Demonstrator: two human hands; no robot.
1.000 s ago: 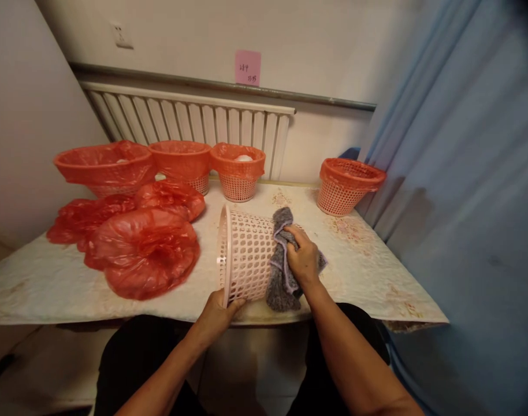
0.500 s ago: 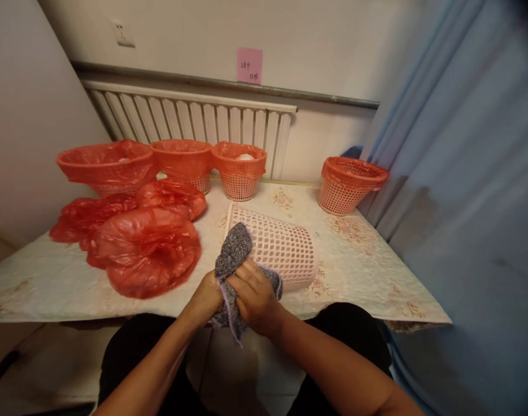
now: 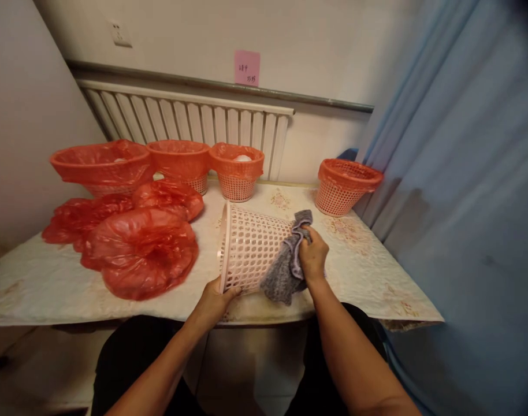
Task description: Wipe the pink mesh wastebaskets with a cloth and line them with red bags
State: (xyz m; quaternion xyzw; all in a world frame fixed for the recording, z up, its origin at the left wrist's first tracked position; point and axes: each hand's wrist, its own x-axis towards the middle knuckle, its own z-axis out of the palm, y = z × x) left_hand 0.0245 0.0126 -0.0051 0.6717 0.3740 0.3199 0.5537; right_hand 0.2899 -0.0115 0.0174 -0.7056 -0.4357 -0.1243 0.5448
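Note:
A pale pink perforated plastic wastebasket [image 3: 253, 248] lies on its side on the table, its mouth facing left. My left hand [image 3: 215, 300] grips the near part of its rim, thumb outside and some fingers hidden. Bunched in my right hand [image 3: 313, 254] is a grey cloth [image 3: 285, 271] with a purple edge. The cloth hangs over the base end of the wastebasket and covers much of it.
Red plastic bags [image 3: 147, 254] lie at the left of the table [image 3: 368, 283]. Behind them stand red-lined baskets [image 3: 237, 173] before a radiator [image 3: 181, 118]. Another lined basket [image 3: 344, 188] is at the back right, beside a blue curtain [image 3: 454, 150].
My right hand has carried the cloth rightward to the base end of the wastebasket. My left hand has let go of the cloth and taken hold of the rim.

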